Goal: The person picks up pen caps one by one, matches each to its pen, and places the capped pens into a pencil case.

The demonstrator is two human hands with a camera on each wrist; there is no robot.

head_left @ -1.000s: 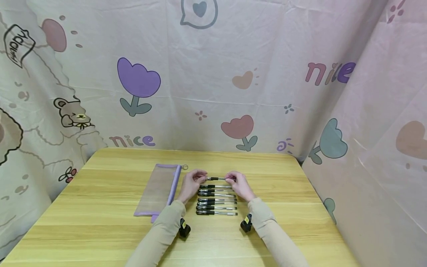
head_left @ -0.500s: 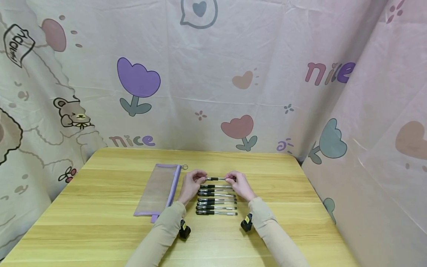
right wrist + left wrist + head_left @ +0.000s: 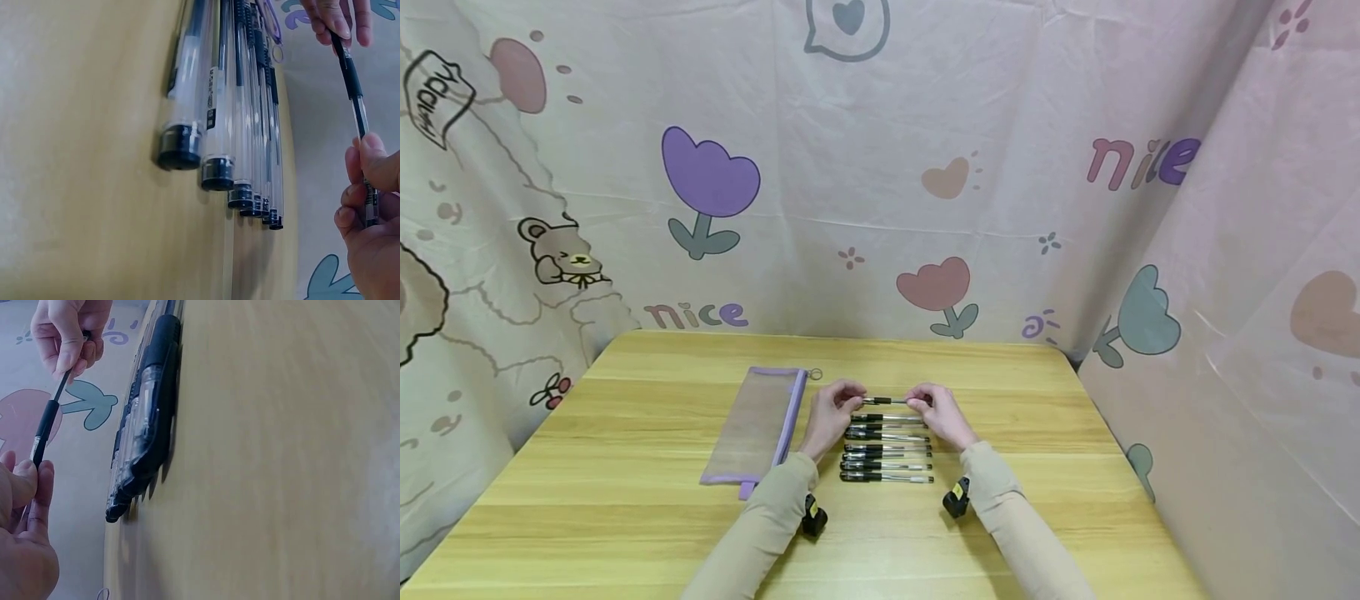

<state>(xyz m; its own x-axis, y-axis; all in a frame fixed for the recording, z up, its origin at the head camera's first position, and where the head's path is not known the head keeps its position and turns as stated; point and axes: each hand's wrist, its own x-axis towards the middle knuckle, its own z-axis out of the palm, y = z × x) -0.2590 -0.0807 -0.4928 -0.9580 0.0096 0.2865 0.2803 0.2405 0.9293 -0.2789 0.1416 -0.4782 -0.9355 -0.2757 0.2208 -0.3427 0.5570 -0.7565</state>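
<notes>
The pen (image 3: 880,401) is held up, pinched at both ends by your left hand (image 3: 829,417) and right hand (image 3: 942,415), probably to keep it steady; the other pens (image 3: 865,477) lie nearer you than your grip, side by side, perhaps to stay neat

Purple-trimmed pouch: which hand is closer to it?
Left. The left hand is just right of the purple-trimmed pouch, pinching one end of the raised pen; the right hand is farther right, at that pen's other end.
</notes>
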